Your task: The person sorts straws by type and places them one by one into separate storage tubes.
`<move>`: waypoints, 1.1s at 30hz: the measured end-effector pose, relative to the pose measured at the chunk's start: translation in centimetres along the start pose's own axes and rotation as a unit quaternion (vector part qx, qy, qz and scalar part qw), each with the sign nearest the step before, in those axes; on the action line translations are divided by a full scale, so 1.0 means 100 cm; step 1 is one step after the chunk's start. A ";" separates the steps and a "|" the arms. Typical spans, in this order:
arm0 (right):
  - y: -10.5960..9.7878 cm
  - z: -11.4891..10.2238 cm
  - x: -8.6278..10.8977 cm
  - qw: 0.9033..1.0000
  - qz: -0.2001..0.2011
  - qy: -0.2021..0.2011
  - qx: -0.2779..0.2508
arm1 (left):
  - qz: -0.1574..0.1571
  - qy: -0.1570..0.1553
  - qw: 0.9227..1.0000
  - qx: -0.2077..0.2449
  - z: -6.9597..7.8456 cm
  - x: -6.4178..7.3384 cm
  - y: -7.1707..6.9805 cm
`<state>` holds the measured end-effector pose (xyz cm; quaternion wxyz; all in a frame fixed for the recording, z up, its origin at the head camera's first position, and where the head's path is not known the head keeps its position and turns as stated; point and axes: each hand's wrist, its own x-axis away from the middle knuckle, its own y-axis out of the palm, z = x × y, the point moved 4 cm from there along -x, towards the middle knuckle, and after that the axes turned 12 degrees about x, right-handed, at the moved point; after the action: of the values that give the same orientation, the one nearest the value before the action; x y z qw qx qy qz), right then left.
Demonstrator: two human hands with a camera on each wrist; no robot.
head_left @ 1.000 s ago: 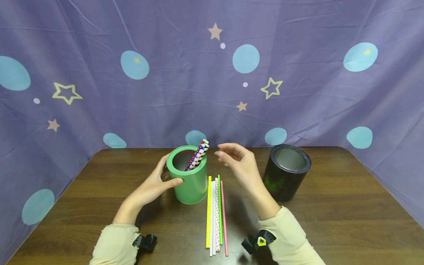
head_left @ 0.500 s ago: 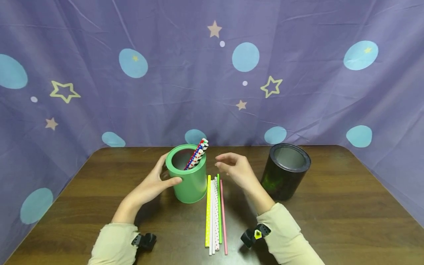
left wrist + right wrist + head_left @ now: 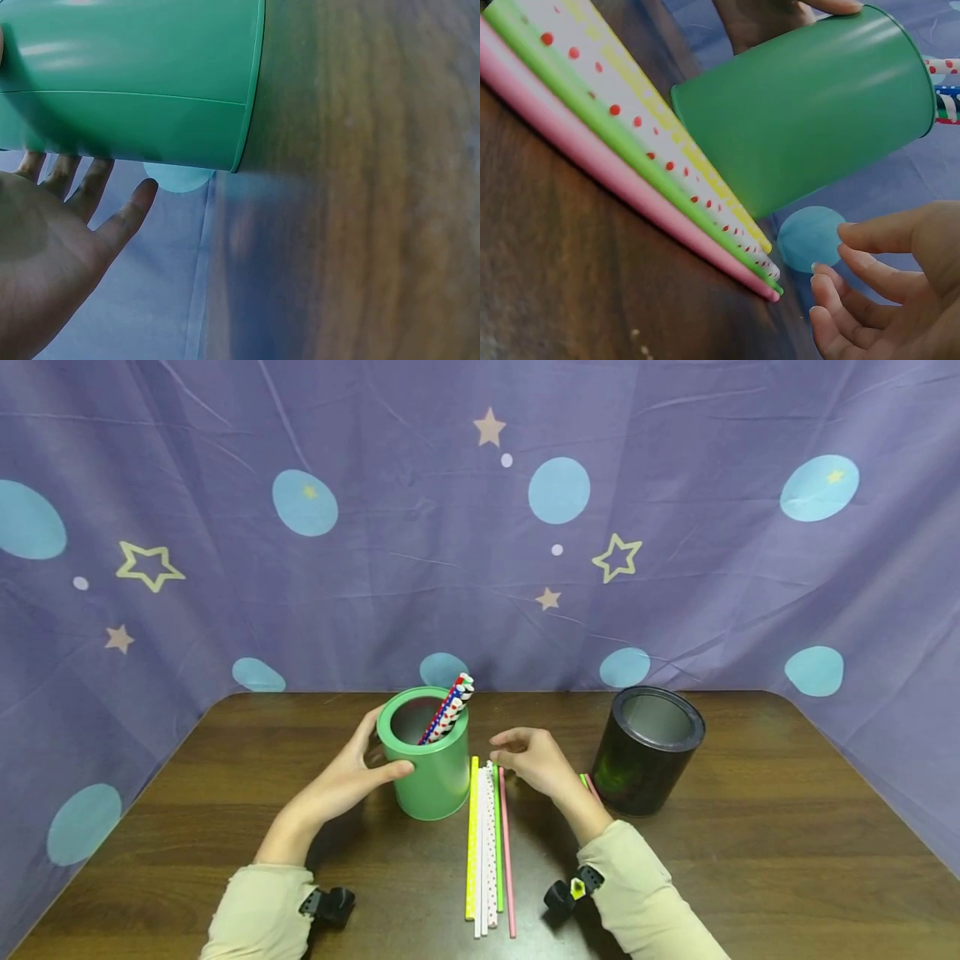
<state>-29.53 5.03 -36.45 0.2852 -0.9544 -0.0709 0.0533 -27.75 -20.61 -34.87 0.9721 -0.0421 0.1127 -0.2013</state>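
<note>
My left hand (image 3: 348,777) holds a green can (image 3: 431,781) by its side, thumb at the front and fingers round the back. Out of the can's mouth lean several patterned paper straws (image 3: 450,710). A row of loose straws lies just right of the can: yellow (image 3: 472,843), white, red-dotted white (image 3: 626,112), green and pink (image 3: 507,852). Over their far ends hovers my right hand (image 3: 534,764), fingers loosely bent. In the right wrist view, nothing sits between those fingers (image 3: 881,232), and they are apart from the straws.
A dark can (image 3: 647,760) stands upright at the right, its inside partly visible. Beside it, green and pink straw ends (image 3: 588,783) show past my right forearm, the rest hidden. A purple curtain (image 3: 420,527) hangs behind the brown table (image 3: 787,827).
My right hand has come down and slightly nearer, toward the far ends of the straws. Straw ends beside the dark can now show past my forearm. The left hand keeps its hold.
</note>
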 end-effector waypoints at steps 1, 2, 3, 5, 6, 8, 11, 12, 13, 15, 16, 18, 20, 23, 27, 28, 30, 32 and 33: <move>0.001 0.001 0.000 1.000 -0.004 0.000 0.006 | 0.000 0.001 1.000 -0.001 0.000 0.000 0.000; 0.002 0.002 -0.001 1.000 -0.007 0.001 0.014 | 0.001 0.002 1.000 -0.002 0.000 0.000 0.000; 0.002 0.003 -0.001 1.000 -0.009 0.002 0.021 | 0.001 0.002 1.000 -0.003 0.000 0.000 0.000; 0.004 0.004 -0.002 0.999 -0.012 0.006 0.039 | 0.002 0.002 1.000 -0.005 0.000 0.000 0.000; 0.004 0.005 -0.002 0.999 -0.015 0.008 0.048 | 0.002 0.001 1.000 -0.006 0.000 0.000 0.000; 0.006 0.007 -0.002 0.998 -0.020 0.011 0.066 | 0.002 -0.001 1.000 -0.007 0.000 0.000 0.000; 0.008 0.010 -0.002 0.996 -0.029 0.014 0.084 | 0.001 -0.001 1.000 -0.008 0.000 0.000 0.000; 0.008 0.010 -0.002 0.996 -0.031 0.014 0.088 | 0.001 -0.001 1.000 -0.007 0.000 0.000 0.000; 0.009 0.011 -0.002 0.995 -0.032 0.014 0.093 | 0.000 -0.001 1.000 -0.007 -0.001 0.000 0.000; 0.010 0.012 -0.003 0.994 -0.033 0.017 0.100 | -0.001 0.000 1.000 -0.005 -0.001 0.000 0.000; 0.010 0.012 -0.003 0.994 -0.033 0.018 0.104 | -0.001 0.001 1.000 -0.005 -0.001 0.000 0.000; 0.010 0.013 -0.004 0.993 -0.033 0.022 0.114 | -0.002 0.001 1.000 -0.004 -0.001 0.000 0.000; 0.011 0.013 -0.004 0.991 -0.035 0.023 0.128 | -0.001 0.002 1.000 -0.004 -0.001 -0.001 0.000; 0.012 0.014 -0.005 0.987 -0.039 0.019 0.156 | -0.001 0.003 1.000 -0.003 -0.001 -0.001 0.000; 0.012 0.013 -0.005 0.982 -0.044 0.007 0.182 | 0.000 0.000 1.000 0.001 -0.002 -0.001 0.000; 0.013 0.013 -0.005 0.982 -0.045 0.005 0.186 | 0.000 0.000 1.000 0.003 -0.002 -0.001 0.000; 0.013 0.013 -0.005 0.981 -0.046 0.004 0.189 | 0.001 -0.002 1.000 0.004 -0.002 0.000 0.000; 0.013 0.013 -0.004 0.980 -0.046 0.004 0.191 | 0.001 -0.003 1.000 0.005 -0.002 0.000 0.000; 0.013 0.013 -0.004 0.980 -0.047 0.006 0.191 | 0.001 -0.004 1.000 0.005 -0.003 0.000 0.000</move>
<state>-30.00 4.61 -38.26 0.4648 -0.8782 -0.1028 0.0461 -27.86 -20.63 -35.12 0.9729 -0.0380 0.1081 -0.2011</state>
